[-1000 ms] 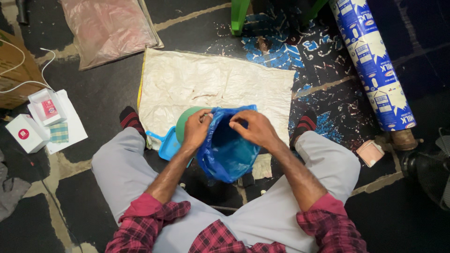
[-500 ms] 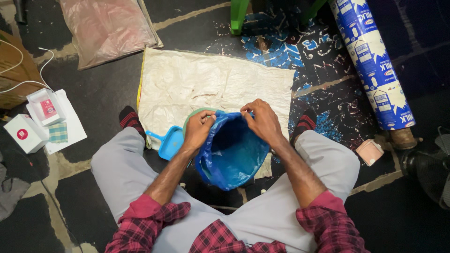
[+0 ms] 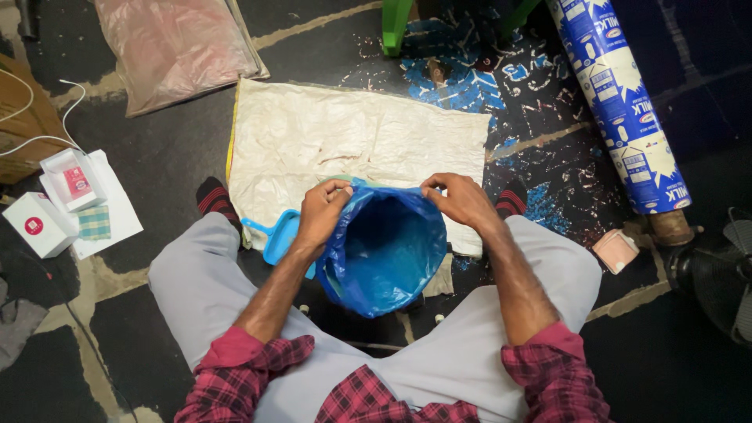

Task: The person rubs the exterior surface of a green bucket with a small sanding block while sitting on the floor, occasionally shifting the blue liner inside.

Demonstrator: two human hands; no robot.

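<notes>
Stretching the blue bag [image 3: 384,254] mouth open: left hand [image 3: 319,213] pinches rim at nine o'clock, right hand [image 3: 458,200] at two.

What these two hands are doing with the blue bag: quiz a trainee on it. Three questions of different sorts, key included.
1. True or false: the left hand and the right hand both grip the rim of the crinkled blue plastic bag, and its mouth is open.
2. Where is the cream woven sack? A) spread flat on the floor beyond the bag; B) rolled up upright; C) stuffed inside the bag.
3. Fill in: the long roll of blue-and-white printed film lies on the person's ____ side.
Key: 1 true; 2 A; 3 right.
</notes>
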